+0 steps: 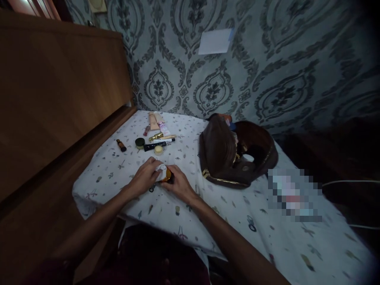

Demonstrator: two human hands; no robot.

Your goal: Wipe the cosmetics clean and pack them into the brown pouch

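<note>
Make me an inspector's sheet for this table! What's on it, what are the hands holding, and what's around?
Surface: white printed tablecloth, creased.
Job's things: amber container, white tissue or cloth against it.
Clutter: beige tube, dark round jar, cream-colored jar, brown bottle, other cosmetics; open brown bag; pixelated item, unreadable.
Hands: left hand holds the white piece; right hand holds the container.
Cables: white cable, far right.
Surroundings: wooden cabinet left, patterned wallpaper behind.

Looks like a home, judging by patterned wallpaper (184,92) across the top, wooden cabinet (59,87) upper left, printed cloth (185,152) at centre.
</note>
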